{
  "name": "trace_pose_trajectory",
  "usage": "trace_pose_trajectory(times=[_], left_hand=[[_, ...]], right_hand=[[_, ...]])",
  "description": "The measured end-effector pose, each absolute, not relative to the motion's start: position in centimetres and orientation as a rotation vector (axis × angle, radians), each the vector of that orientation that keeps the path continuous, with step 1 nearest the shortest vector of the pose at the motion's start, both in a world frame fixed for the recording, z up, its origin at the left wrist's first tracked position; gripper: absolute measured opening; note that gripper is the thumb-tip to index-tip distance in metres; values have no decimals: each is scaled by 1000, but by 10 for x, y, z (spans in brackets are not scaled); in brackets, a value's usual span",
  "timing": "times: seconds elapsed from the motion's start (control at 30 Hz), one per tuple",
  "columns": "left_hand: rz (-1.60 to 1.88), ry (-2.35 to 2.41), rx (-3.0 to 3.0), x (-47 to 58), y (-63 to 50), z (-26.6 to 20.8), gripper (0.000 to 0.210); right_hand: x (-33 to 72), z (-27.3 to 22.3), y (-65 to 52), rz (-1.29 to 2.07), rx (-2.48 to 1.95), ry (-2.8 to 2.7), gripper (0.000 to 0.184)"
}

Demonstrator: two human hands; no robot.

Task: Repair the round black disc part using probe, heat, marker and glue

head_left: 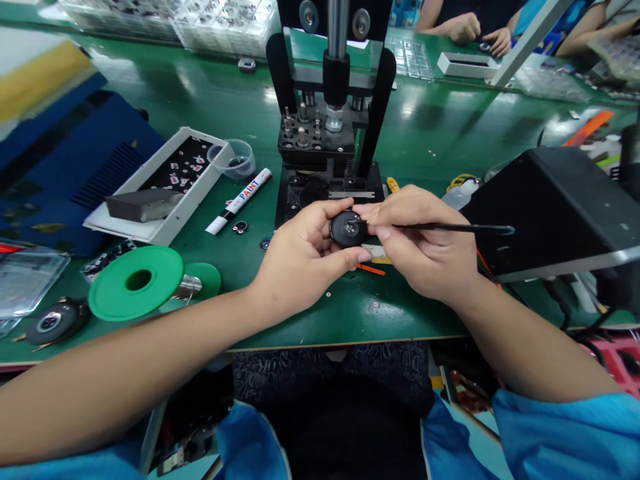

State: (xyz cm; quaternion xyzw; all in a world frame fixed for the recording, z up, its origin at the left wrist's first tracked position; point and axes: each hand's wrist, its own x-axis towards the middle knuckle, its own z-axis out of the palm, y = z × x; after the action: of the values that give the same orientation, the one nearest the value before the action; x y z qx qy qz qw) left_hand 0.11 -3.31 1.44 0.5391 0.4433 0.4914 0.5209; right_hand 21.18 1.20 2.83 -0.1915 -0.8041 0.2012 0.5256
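Note:
My left hand is closed around the edge of a round black watch case, thumb below and forefinger above. The case's flat face is turned up, with a small ring of details near its middle. Slim black tweezers are pinched in my right hand, their rear end sticking out to the right. The tweezers' tip lies over the face of the watch case; whether it grips a tiny part is too small to tell. Behind both hands stands a black hand press.
A green solder spool, another watch case and a white tray of small parts are at left. A paint marker lies by the press. A black box-shaped device stands right. Co-workers' hands show across the bench.

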Motion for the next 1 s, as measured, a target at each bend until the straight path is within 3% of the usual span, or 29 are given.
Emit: trace_pose_trajectory(times=[1.0], left_hand=[[1174,1061,1301,0,-33,13,64]], right_hand=[[215,26,16,587,-439,-1932,18]])
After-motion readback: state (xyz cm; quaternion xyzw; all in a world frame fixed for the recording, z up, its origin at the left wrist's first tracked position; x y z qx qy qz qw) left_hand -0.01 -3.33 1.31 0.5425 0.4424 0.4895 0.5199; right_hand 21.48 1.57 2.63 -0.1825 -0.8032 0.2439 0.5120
